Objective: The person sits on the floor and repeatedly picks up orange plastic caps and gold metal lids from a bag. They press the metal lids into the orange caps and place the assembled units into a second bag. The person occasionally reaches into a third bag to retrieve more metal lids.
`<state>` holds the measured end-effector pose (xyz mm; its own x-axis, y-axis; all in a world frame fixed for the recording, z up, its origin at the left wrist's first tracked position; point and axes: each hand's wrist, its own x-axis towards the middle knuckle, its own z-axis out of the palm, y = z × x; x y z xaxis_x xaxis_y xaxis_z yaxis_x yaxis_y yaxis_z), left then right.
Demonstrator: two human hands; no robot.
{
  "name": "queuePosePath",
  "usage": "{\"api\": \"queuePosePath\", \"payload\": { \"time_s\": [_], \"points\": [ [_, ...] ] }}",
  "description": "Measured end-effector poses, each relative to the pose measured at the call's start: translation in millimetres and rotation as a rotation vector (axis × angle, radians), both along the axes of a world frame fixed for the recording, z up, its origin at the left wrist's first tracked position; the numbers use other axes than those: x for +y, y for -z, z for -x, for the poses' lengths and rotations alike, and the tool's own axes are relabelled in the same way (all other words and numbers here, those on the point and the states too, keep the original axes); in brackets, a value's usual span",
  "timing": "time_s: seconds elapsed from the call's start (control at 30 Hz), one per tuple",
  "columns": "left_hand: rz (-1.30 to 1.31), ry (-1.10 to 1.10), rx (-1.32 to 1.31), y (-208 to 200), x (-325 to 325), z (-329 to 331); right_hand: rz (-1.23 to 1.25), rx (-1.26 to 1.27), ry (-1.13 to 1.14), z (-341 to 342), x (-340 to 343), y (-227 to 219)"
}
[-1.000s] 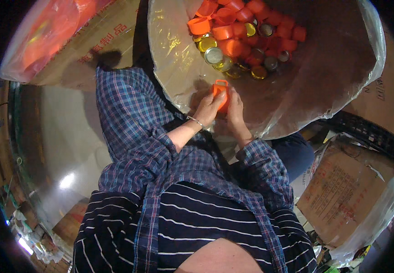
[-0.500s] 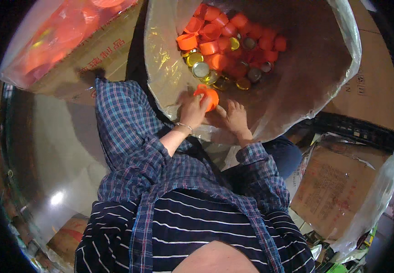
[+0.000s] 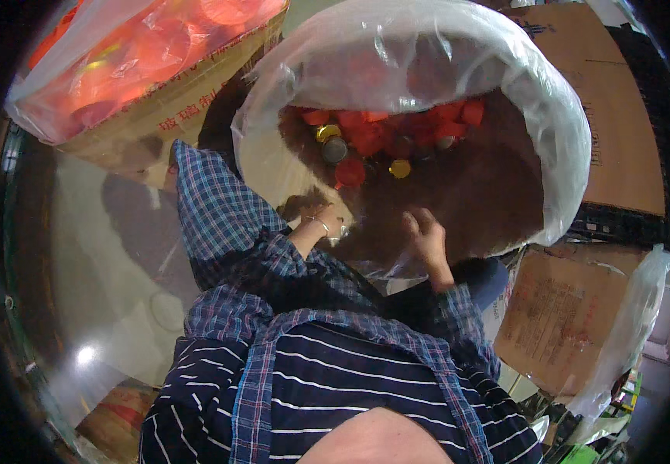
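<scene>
A big clear plastic bag [image 3: 571,131] stands open before me, with orange-red plastic caps [image 3: 366,138] heaped at its far side. Among them lie gold lids [image 3: 400,168] and a silver lid [image 3: 335,149]. One red cap [image 3: 350,172] rests at the near side of the heap. Inside the bag's near left rim, my left hand [image 3: 324,220] has its fingers curled; a pale shiny bit shows under them, too blurred to name. To its right, my right hand [image 3: 428,238] hovers over the near part of the bag, thumb and fingers apart, holding nothing.
At the far left stands a cardboard box [image 3: 196,104] topped with orange caps under clear plastic. A flat cardboard sheet [image 3: 621,116] is beyond the bag on the right. Nearer on the right sits another cardboard carton [image 3: 563,325], with loose plastic film [image 3: 629,340] along it.
The orange cap has left my left hand, which has drawn back toward the bag's near left rim. My right hand has moved slightly right and nearer. The bag's far rim now hangs over part of the heap.
</scene>
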<state>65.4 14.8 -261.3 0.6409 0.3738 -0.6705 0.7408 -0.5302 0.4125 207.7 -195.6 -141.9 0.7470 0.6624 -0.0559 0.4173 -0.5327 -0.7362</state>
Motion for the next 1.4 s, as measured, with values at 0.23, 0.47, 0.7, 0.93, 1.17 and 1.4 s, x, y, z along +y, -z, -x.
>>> {"api": "queuePosePath", "payload": {
  "time_s": [0.23,0.47,0.7,0.93,1.17,1.4],
  "points": [
    [0.138,0.472,0.136,-18,-19,19,-0.028,-1.183,0.665,-43,-100,-131],
    [-0.167,0.504,0.029,38,-48,41,-0.146,-0.472,0.501,-191,-109,-83],
    [-0.160,0.587,-0.029,28,-41,30,-0.018,-0.720,0.544,-241,-57,-161],
    [-0.311,0.740,-0.367,-8,-47,20,-0.004,-1.120,0.011,-97,65,-265],
    [-0.176,0.738,-0.677,-30,-59,-12,0.027,-0.848,0.517,-148,17,-299],
    [0.062,0.483,-0.653,-76,-86,-74,0.001,-1.069,0.219,-204,47,-337]
  ]
}}
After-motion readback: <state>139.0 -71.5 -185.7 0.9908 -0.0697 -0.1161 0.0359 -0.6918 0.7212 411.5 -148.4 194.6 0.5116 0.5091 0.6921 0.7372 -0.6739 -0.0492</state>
